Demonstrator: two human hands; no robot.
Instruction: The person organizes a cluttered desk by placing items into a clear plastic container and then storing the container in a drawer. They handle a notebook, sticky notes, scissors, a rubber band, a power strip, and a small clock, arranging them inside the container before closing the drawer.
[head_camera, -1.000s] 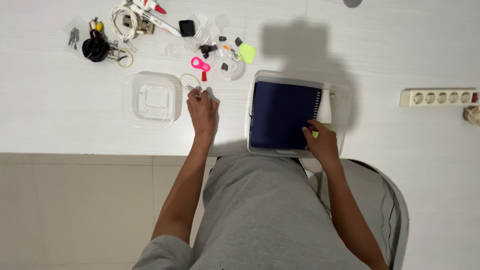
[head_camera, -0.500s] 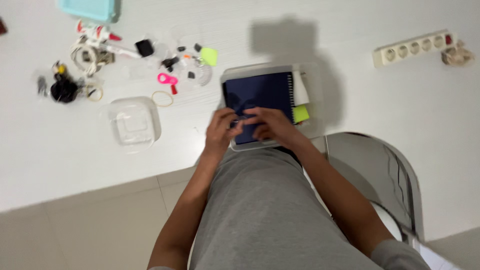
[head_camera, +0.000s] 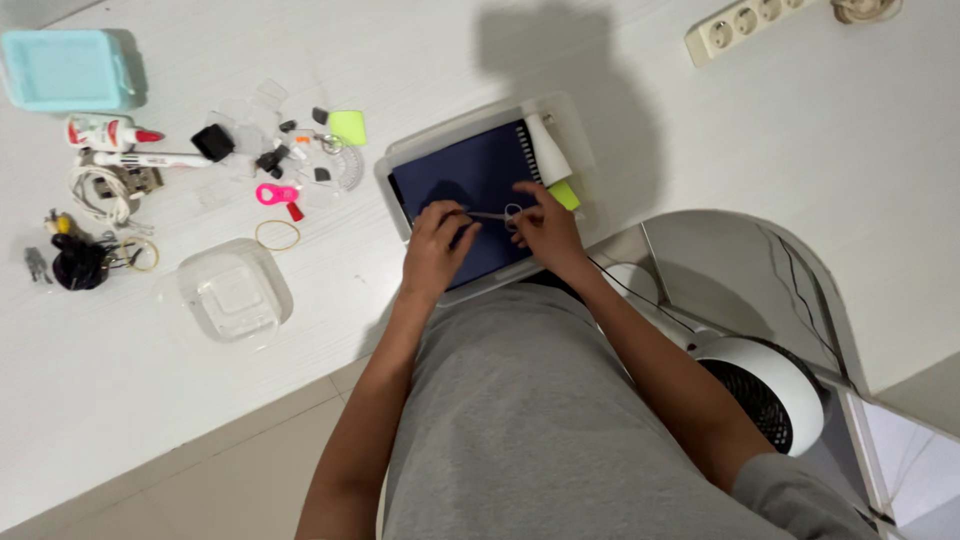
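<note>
A dark blue spiral notebook (head_camera: 470, 175) lies in a clear plastic tray (head_camera: 395, 160) at the desk's front edge. Both hands are over its cover. My left hand (head_camera: 435, 248) pinches one end of a thin silver metal tool (head_camera: 490, 213). The fingers of my right hand (head_camera: 540, 228) are at its other, ring-shaped end. A rolled white paper (head_camera: 548, 148) and a yellow-green note (head_camera: 564, 194) lie along the notebook's right side in the tray.
A clear square container (head_camera: 235, 290), a rubber band (head_camera: 277, 235), a pink tag (head_camera: 275, 193), a green pad (head_camera: 348, 126) and small parts lie to the left. Further left are a white cable (head_camera: 100, 190) and a light blue box (head_camera: 65, 68). Power strip (head_camera: 745, 22) is far right; a white fan (head_camera: 760, 385) stands below the desk.
My left hand left the spot by the rubber band and came over the notebook with the silver tool. My right hand moved from the tray's right corner to meet it. The view swung right.
</note>
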